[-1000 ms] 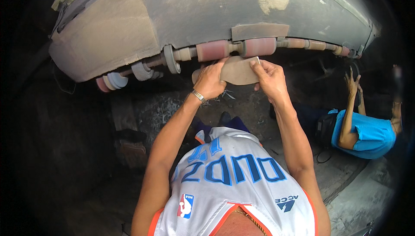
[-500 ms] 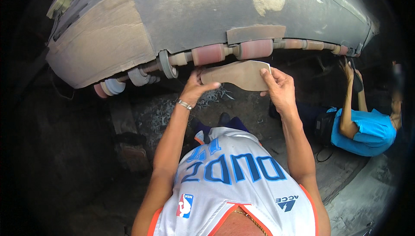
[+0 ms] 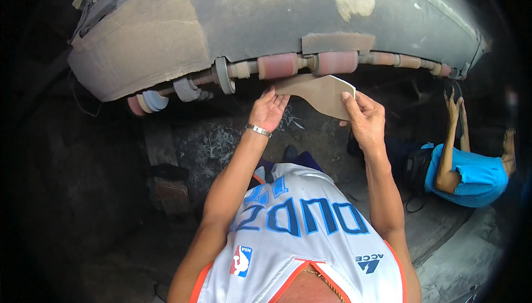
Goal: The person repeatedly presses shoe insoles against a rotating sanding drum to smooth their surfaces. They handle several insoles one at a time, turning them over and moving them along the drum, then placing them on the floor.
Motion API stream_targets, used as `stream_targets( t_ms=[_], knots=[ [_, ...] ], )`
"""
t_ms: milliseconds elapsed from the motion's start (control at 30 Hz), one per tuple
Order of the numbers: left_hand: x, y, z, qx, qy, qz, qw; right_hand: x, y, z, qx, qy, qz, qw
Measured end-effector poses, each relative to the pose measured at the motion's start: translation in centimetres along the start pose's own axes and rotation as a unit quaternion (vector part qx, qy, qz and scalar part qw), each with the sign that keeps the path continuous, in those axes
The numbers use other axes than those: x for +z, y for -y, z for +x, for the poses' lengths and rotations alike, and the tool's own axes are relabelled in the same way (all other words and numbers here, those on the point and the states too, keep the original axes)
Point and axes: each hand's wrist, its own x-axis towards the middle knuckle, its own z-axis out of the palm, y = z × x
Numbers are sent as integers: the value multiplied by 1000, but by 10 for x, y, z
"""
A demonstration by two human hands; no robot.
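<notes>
A tan, sole-shaped insole sheet [image 3: 318, 93] with a pale cut edge lies just below a spinning reddish sanding drum [image 3: 336, 63]; whether they touch I cannot tell. My right hand [image 3: 366, 120] pinches its wide right end, thumb on top and fingers underneath. At the narrow left end, my left hand [image 3: 269, 111] has its palm turned up, with fingers stretched out against the underside and edge. The fingertips of that hand are partly hidden by the sheet.
A long shaft carries more drums and wheels, among them a second red drum [image 3: 277, 66] and a grey wheel [image 3: 224, 75], under a dusty grey hood [image 3: 249, 20]. On the right, another person in a blue shirt [image 3: 471, 175] works at the same machine. Shavings [image 3: 219, 148] litter the floor.
The view has shifted slightly. My left hand has turned palm up and its thumb has come off the insole's top face. The right hand keeps its pinch as the insole tilts.
</notes>
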Motion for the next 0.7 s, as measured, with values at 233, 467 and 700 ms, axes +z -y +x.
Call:
stream_targets(
  t_ms=[233,467,700],
  knots=[
    [48,20,5,-39,50,33,997,-32,12,-33,-58,-65,-2,996],
    [96,50,-24,-75,101,92,988,-74,18,-74,-70,-131,-47,988],
    [113,55,-34,-117,159,162,967,-106,4,-121,-15,-49,-44,998]
  ],
)
